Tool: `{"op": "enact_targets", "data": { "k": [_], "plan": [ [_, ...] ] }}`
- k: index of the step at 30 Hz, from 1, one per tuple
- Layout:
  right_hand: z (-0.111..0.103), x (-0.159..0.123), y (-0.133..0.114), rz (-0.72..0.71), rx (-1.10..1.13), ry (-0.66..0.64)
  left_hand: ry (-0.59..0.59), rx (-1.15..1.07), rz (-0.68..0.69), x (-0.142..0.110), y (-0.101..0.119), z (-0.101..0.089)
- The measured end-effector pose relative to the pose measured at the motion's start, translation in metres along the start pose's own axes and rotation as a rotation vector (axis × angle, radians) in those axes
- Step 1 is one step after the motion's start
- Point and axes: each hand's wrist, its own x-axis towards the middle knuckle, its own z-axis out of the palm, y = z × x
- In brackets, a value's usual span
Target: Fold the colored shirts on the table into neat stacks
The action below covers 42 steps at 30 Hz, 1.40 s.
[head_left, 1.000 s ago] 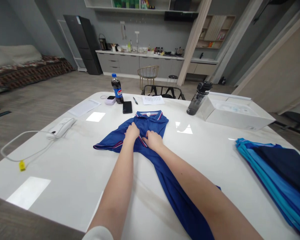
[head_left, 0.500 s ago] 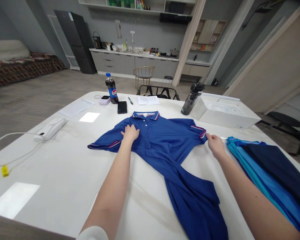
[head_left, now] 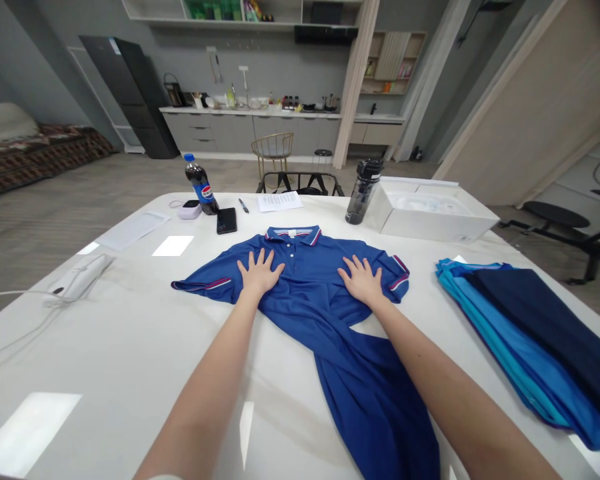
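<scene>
A blue polo shirt with red and white trim lies on the white table, collar away from me. Its upper part is spread out, while the body below is creased and swings toward the lower right. My left hand rests flat on the left chest with its fingers spread. On the right chest, close to the sleeve, my right hand also presses flat with fingers apart. My right forearm covers part of the shirt's lower body.
Folded blue and navy garments are stacked at the right. Along the back stand a cola bottle, a phone, a pen, a paper sheet, a dark tumbler and a white box. A power strip lies left.
My right hand has let go of the right sleeve's cuff and moved left onto the shirt's chest, fingers spread. My left hand stays on the left chest, its fingers now wider apart.
</scene>
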Motion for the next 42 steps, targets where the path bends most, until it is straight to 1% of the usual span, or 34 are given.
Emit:
{"op": "enact_targets", "data": {
  "k": [2,4,7,10,12,14,16,17,19,20,22,23,25,27,29,31,34,37,39,40,42],
  "plan": [
    [0.008,0.011,0.007,0.066,-0.032,-0.02,0.001,0.039,0.03,0.008,-0.001,0.002],
    [0.008,0.023,0.017,0.103,-0.052,-0.035,0.007,0.095,0.066,0.019,-0.001,0.005],
    [0.003,0.041,0.032,0.134,-0.095,-0.071,0.002,0.194,0.101,0.039,0.001,0.008],
    [-0.004,0.059,0.047,0.149,-0.137,-0.099,-0.029,0.272,0.106,0.06,0.005,0.011],
    [-0.009,0.069,0.066,0.149,-0.151,-0.098,-0.043,0.297,0.111,0.072,0.006,0.012],
    [-0.013,0.073,0.092,0.165,-0.157,-0.085,-0.044,0.306,0.123,0.08,0.006,0.013],
    [-0.019,0.07,0.123,0.187,-0.181,-0.056,-0.04,0.305,0.135,0.085,0.006,0.014],
    [-0.023,0.065,0.137,0.189,-0.21,-0.021,-0.037,0.3,0.143,0.085,0.005,0.014],
    [-0.03,0.053,0.156,0.174,-0.291,0.102,0.002,0.273,0.161,0.082,0.004,0.013],
    [-0.033,0.047,0.16,0.162,-0.329,0.171,0.04,0.254,0.161,0.079,0.004,0.011],
    [-0.037,0.038,0.155,0.118,-0.363,0.266,0.124,0.215,0.127,0.07,0.001,0.007],
    [-0.036,0.036,0.147,0.079,-0.35,0.266,0.151,0.201,0.096,0.064,-0.001,0.005],
    [-0.031,0.036,0.123,-0.009,-0.262,0.178,0.146,0.192,0.022,0.049,-0.009,-0.001],
    [-0.022,0.038,0.098,-0.023,-0.147,0.052,0.098,0.201,-0.048,0.034,-0.022,-0.009],
    [-0.015,0.038,0.08,0.065,-0.084,-0.032,0.045,0.221,-0.126,0.017,-0.039,-0.019],
    [-0.013,0.036,0.076,0.187,-0.08,-0.061,-0.001,0.248,-0.204,0.0,-0.058,-0.031],
    [-0.017,0.028,0.089,0.337,-0.093,-0.067,-0.061,0.299,-0.316,-0.022,-0.08,-0.05],
    [-0.025,0.022,0.103,0.451,-0.134,-0.049,-0.134,0.373,-0.416,-0.033,-0.088,-0.065],
    [-0.029,0.022,0.102,0.47,-0.179,-0.038,-0.18,0.425,-0.424,-0.028,-0.085,-0.072],
    [-0.03,0.024,0.098,0.439,-0.206,-0.026,-0.198,0.443,-0.383,-0.021,-0.08,-0.073],
    [-0.031,0.032,0.083,0.312,-0.248,0.022,-0.207,0.442,-0.202,-0.001,-0.066,-0.073]
  ]
}}
